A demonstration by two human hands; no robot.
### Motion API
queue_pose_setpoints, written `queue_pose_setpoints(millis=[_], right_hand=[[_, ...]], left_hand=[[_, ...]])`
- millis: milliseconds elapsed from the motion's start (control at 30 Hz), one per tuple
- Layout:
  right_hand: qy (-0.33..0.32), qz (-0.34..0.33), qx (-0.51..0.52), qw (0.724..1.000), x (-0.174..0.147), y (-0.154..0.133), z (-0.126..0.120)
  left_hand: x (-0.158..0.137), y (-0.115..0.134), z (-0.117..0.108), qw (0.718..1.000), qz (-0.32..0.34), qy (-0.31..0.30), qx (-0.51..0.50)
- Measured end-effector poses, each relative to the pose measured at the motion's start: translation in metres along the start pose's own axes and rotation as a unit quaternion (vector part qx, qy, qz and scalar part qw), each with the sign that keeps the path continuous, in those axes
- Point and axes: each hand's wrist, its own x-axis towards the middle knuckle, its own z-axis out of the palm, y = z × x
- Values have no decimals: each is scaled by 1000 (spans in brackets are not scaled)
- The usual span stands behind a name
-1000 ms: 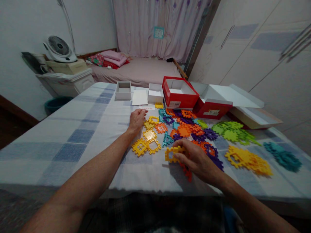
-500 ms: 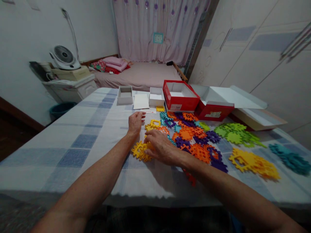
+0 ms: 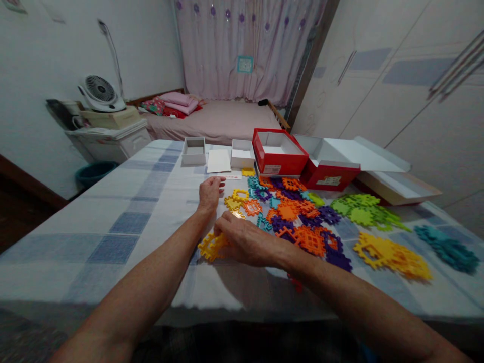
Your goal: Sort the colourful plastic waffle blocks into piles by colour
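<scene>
My right hand point(image 3: 244, 239) is closed on yellow notched plastic building pieces point(image 3: 210, 248), low over the cloth; how many it holds is hidden by the fingers. My left hand point(image 3: 212, 194) rests on the tablecloth, fingers apart and slightly bent, with nothing in it. Just beyond the right hand lie more yellow pieces point(image 3: 233, 202) and an orange window piece point(image 3: 252, 207). A mixed heap of orange pieces point(image 3: 288, 210), purple pieces point(image 3: 329, 214) and teal pieces spreads to the right of the hand, partly behind my right forearm.
Sorted piles of green pieces point(image 3: 361, 212), yellow pieces point(image 3: 393, 257) and teal pieces point(image 3: 446, 249) lie at the right. Along the back stand small white boxes point(image 3: 194, 159), a white card point(image 3: 219, 161), a red box point(image 3: 283, 164) and another open red box point(image 3: 333, 176).
My right hand has moved left and a little nearer to me, with the yellow pieces shifting along. The orange window piece shows more fully. My left hand has stayed almost still.
</scene>
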Motion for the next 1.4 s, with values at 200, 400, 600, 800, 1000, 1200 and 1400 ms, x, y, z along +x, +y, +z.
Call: queue_pose_setpoints(millis=[200, 400, 600, 800, 1000, 1200, 1400], right_hand=[[79, 33, 52, 995, -24, -6, 7], [99, 152, -19, 983, -37, 20, -2], [29, 188, -60, 980, -29, 12, -10], [24, 152, 31, 988, -33, 15, -7], [42, 176, 54, 982, -25, 22, -7], [53, 154, 36, 986, -23, 14, -5], [82, 94, 40, 991, -31, 8, 5]], left_hand=[[-1, 1, 0, 1000, -3, -4, 9], [-3, 0, 1, 1000, 1, -12, 7], [-4, 0, 0, 1000, 2, -25, 19], [-4, 0, 0, 999, 5, -32, 30], [-4, 0, 0, 998, 11, -39, 39], [-5, 1, 0, 998, 16, -41, 44], [-4, -1, 1, 998, 18, -42, 45]])
